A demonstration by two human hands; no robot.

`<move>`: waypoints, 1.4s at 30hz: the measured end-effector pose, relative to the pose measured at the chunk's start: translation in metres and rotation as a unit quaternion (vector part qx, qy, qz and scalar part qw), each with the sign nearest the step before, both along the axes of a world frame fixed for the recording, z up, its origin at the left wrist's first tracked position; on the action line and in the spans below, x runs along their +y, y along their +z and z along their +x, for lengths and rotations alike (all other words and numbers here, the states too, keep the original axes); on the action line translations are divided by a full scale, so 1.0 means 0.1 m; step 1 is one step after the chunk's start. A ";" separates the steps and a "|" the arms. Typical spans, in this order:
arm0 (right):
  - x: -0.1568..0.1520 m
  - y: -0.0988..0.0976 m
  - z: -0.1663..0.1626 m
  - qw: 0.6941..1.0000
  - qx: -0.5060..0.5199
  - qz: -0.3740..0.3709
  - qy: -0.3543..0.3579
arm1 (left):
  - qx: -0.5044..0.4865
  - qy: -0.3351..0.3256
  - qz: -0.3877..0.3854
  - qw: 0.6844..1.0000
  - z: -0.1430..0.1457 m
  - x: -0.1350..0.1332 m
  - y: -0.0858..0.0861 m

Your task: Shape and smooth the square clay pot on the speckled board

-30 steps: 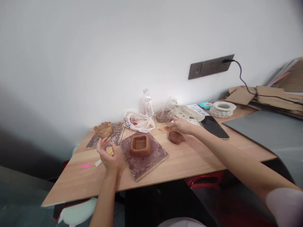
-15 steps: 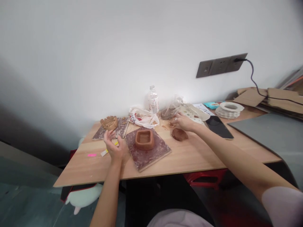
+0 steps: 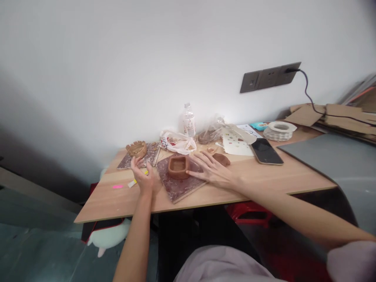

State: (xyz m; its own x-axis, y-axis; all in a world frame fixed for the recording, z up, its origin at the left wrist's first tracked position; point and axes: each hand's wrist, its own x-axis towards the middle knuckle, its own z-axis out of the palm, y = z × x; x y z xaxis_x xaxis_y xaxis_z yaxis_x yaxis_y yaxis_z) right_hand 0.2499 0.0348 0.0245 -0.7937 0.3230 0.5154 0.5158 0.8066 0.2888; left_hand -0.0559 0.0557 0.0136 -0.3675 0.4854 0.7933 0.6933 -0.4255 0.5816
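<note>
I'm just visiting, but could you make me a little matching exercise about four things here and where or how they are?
Things:
1. Square clay pot
2. Phone
3. Bottle
4. Pink strip

Places and states:
A. Upright in front of the wall
B. On a reddish-brown board, near the right hand
C. Left of the left hand
D. Lying flat, screen dark

Pairs: 1-B, 2-D, 3-A, 4-C

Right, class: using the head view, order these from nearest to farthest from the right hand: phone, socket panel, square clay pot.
1. Square clay pot: just left of the right hand.
2. Phone: to the right, farther back.
3. Socket panel: highest, up on the wall.
</note>
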 end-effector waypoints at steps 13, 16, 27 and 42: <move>0.37 0.19 0.07 0.971 -0.203 0.081 0.099 | 0.003 0.000 0.014 1.000 -0.04 0.04 -0.03; 0.40 0.23 0.06 0.968 -0.208 0.086 0.108 | 0.000 0.000 0.012 1.000 -0.04 0.04 -0.03; 0.36 0.22 0.19 0.981 -0.157 -0.045 0.105 | -0.004 0.002 0.008 1.000 -0.01 0.01 0.01; -0.69 -0.07 -0.95 0.869 0.156 -0.324 -0.340 | -0.020 0.002 0.008 1.000 -0.02 0.00 0.01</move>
State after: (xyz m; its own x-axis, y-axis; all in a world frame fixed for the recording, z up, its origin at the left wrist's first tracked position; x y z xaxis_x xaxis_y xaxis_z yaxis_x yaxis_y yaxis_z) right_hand 0.1546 -0.0337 0.0178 -0.1602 0.9654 0.2058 0.9081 0.2259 -0.3525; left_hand -0.0581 0.0559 0.0147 -0.4004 0.4717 0.7856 0.6719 -0.4318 0.6017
